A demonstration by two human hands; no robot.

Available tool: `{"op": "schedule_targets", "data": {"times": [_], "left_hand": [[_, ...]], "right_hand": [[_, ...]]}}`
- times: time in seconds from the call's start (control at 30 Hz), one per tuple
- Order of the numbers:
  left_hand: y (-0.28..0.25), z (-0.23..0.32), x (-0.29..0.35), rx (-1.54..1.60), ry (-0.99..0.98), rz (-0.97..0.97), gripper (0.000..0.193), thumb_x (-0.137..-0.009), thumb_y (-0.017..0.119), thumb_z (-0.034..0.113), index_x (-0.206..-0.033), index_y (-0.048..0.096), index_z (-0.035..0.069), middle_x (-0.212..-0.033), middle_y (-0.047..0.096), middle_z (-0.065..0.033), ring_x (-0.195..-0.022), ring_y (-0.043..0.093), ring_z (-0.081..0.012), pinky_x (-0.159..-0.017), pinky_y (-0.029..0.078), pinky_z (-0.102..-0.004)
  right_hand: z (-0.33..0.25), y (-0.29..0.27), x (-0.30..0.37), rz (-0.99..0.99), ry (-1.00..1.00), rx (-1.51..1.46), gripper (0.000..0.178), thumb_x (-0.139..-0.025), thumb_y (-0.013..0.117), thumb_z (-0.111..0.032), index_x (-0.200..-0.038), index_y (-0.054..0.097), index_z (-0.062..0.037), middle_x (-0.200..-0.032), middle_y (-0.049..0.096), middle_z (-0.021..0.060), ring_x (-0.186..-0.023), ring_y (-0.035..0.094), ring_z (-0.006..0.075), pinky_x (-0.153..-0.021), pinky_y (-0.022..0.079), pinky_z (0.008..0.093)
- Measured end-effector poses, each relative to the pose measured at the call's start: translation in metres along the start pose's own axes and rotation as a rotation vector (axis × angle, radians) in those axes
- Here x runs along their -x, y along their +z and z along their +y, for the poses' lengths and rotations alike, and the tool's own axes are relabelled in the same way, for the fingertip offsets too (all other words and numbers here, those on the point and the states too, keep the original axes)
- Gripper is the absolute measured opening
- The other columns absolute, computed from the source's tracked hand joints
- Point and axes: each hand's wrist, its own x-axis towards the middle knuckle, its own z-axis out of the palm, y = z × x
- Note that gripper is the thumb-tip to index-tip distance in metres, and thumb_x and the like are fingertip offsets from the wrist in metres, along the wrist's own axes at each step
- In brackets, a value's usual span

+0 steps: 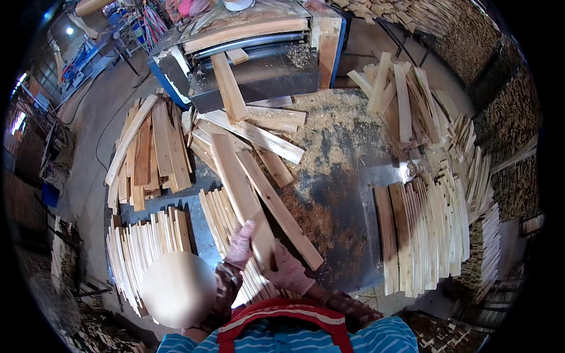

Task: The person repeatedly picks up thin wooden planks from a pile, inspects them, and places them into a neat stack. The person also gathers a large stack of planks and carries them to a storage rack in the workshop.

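My left hand [241, 245] and my right hand [289, 269], both in pink gloves, grip the near end of a long pale wooden plank [238, 188]. The plank points away from me toward a planing machine [253, 59]. A second plank [279, 209] lies just right of it on the dark metal table [341, 194]. Another board [228, 85] sticks out of the machine's mouth. Under my hands stands a row of thin slats on edge [220, 215].
Loose boards lie in piles at left [150, 150] and far right [406, 100]. Stacked slats on edge fill the right side [429, 235] and lower left [144, 244]. Sawdust [335, 129] covers the table before the machine. Stacked timber walls rise at right.
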Motion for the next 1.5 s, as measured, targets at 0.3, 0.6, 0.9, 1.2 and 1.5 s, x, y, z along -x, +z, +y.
{"op": "schedule_targets", "data": {"times": [0.3,0.6,0.9,1.2,1.5], "left_hand": [[-0.185,0.047,0.073,-0.024,0.166,0.235,0.055,-0.081,0.067,0.001,-0.134,0.054,0.003,-0.105,0.069,-0.0082,-0.087,0.068,-0.0212,-0.074,0.058,-0.0325],[-0.244,-0.055,0.148,-1.861,0.32,0.951,0.059,-0.078,0.06,0.008,-0.135,0.046,0.011,-0.13,0.046,-0.0171,-0.122,0.044,-0.0411,-0.102,0.035,-0.0549],[-0.202,-0.02,0.142,-1.927,0.179,0.782,0.085,-0.074,0.07,0.012,-0.15,0.034,0.008,-0.147,0.037,-0.0228,-0.139,0.032,-0.0461,-0.117,0.025,-0.0564],[-0.071,0.019,0.051,-0.323,0.299,0.114,0.056,-0.098,0.064,0.024,-0.144,0.04,0.002,-0.134,0.054,-0.0187,-0.118,0.058,-0.0258,-0.1,0.05,-0.04],[-0.216,0.046,0.071,-0.196,0.303,0.528,0.031,-0.094,0.067,0.019,-0.121,0.061,0.004,-0.092,0.071,-0.0103,-0.078,0.068,-0.0247,-0.064,0.056,-0.0344]], "right_hand": [[0.05,-0.008,-0.054,0.311,-0.068,0.34,0.073,-0.085,0.068,-0.042,-0.141,0.04,-0.0031,-0.137,0.052,0.0218,-0.121,0.053,0.0392,-0.1,0.046,0.0468],[0.092,0.002,-0.056,0.061,0.26,0.381,0.081,-0.08,0.06,-0.02,-0.153,0.03,-0.0062,-0.137,0.051,0.0279,-0.119,0.056,0.0441,-0.099,0.049,0.0497],[0.101,0.022,0.021,0.199,-0.156,0.334,0.073,-0.078,0.059,-0.013,-0.149,0.04,-0.0024,-0.13,0.058,0.0268,-0.11,0.062,0.0442,-0.089,0.054,0.05],[-0.012,0.041,-0.026,-0.241,-0.362,0.09,0.062,-0.085,0.067,-0.037,-0.138,0.051,-0.0099,-0.133,0.058,0.0205,-0.115,0.06,0.0384,-0.094,0.049,0.0478],[0.147,-0.116,0.029,0.564,0.551,0.36,0.066,-0.086,0.066,-0.053,-0.133,0.059,-0.0071,-0.125,0.061,0.021,-0.115,0.058,0.0389,-0.1,0.046,0.045]]}}
